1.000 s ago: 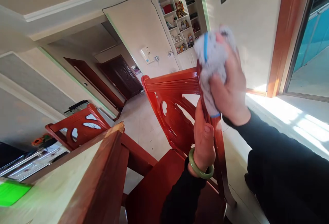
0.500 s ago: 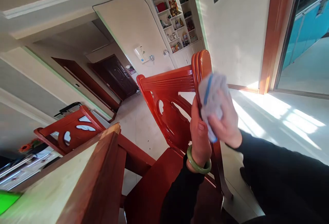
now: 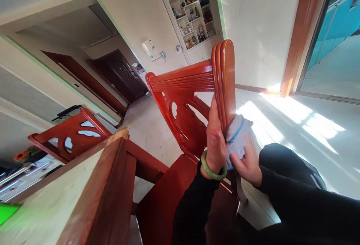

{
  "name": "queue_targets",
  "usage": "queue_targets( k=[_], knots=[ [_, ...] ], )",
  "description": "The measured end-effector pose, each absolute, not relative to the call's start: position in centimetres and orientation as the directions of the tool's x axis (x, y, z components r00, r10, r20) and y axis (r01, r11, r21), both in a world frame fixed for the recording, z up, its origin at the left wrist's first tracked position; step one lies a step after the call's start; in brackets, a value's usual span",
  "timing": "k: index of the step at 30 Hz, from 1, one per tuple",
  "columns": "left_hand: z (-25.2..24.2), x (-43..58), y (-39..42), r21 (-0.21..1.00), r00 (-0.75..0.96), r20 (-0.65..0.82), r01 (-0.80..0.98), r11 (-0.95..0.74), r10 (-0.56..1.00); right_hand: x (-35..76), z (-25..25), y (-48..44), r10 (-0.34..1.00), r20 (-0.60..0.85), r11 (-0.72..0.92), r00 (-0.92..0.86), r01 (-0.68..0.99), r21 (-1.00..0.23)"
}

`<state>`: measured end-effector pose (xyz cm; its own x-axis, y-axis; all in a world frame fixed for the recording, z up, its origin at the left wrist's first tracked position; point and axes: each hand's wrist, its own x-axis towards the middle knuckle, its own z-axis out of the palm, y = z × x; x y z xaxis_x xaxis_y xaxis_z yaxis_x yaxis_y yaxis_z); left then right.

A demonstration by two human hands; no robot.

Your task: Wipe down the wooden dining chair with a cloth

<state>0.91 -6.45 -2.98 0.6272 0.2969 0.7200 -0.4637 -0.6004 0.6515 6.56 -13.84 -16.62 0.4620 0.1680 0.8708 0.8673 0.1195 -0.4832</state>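
Note:
A red-brown wooden chair (image 3: 182, 81) with a carved back stands before me, its seat (image 3: 165, 196) lower down. My left hand (image 3: 216, 140), with a green bangle (image 3: 210, 168) at the wrist, grips the right post of the backrest from its inner side; some of its fingers are hidden by the post. On the outer side of that post, my right hand (image 3: 247, 162) is closed on a whitish cloth (image 3: 239, 130) with a blue stripe. The cloth is pressed against the post's lower part, just below its grooved face.
A table (image 3: 67, 185) with a pale top and wooden edge is at the left, a green object (image 3: 8, 212) on it. Beyond it stands a second chair (image 3: 71, 134). Wall shelves (image 3: 194, 20) and a dark door (image 3: 118, 76) lie further back.
My right hand has moved the cloth down along the post, from near its upper part to its lower part. My left hand stays at the post. The view has shifted slightly.

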Motion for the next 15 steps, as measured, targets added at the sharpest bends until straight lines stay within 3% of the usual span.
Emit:
queue_targets(
  k=[2,4,8,11,13,15],
  knots=[
    [-2.7,0.8,-6.4,0.655,0.599,0.735,-0.507,-0.561,0.317,6.5,-18.0,-13.9,0.172,0.886,0.118,0.431,0.883,-0.453],
    [-2.3,0.8,-6.3,0.647,0.591,0.752,-0.582,-0.492,0.29,7.5,-16.0,-13.6,0.156,0.915,0.138,0.373,0.908,-0.394],
    [-1.7,0.7,-6.0,0.637,0.613,0.764,-0.671,-0.379,0.199,11.4,-3.9,-12.2,0.013,0.959,0.167,0.281,0.945,-0.28],
    [-1.7,0.8,-5.9,0.638,0.602,0.763,-0.64,-0.429,0.238,13.1,3.8,-11.2,-0.08,0.95,0.202,0.301,0.939,-0.28],
    [-1.9,0.8,-5.9,0.664,0.62,0.731,-0.55,-0.506,0.286,12.9,4.4,-11.0,-0.085,0.959,0.218,0.271,0.944,-0.247],
    [-2.1,0.8,-5.7,0.68,0.65,0.703,-0.493,-0.543,0.29,11.7,1.1,-11.3,-0.032,0.946,0.201,0.322,0.929,-0.31]
  ],
)
